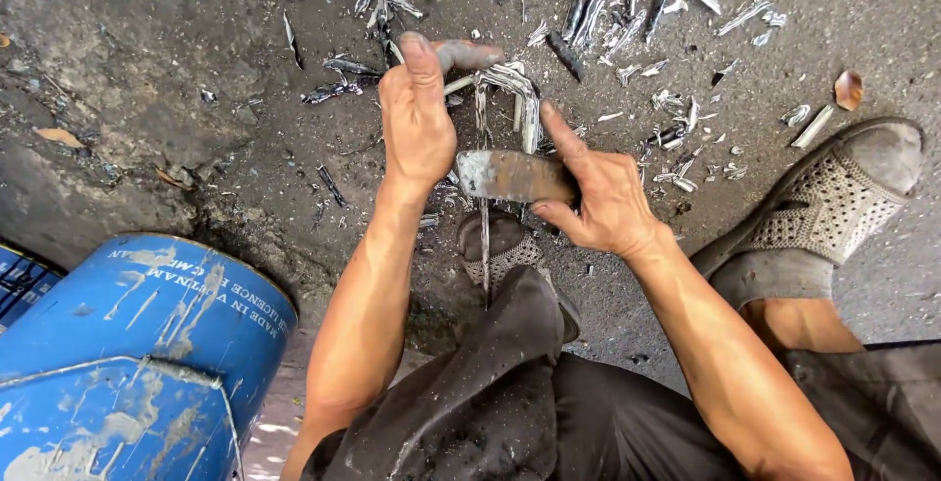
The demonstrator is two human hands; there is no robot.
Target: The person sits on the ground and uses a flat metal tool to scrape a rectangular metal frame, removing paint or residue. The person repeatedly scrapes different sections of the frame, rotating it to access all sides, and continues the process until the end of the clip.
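A blue metal drum (147,344) lies on its side at the lower left, on the dirty concrete floor (147,69), just beside the person's left arm. It is round, scuffed and streaked with pale grey smears — a raised seam runs across its lower part. White printed lettering curves along its upper edge, upside down from this view. Behind it, at the far left edge, a sliver of a dark blue crate (18,285) shows — mostly cut off.
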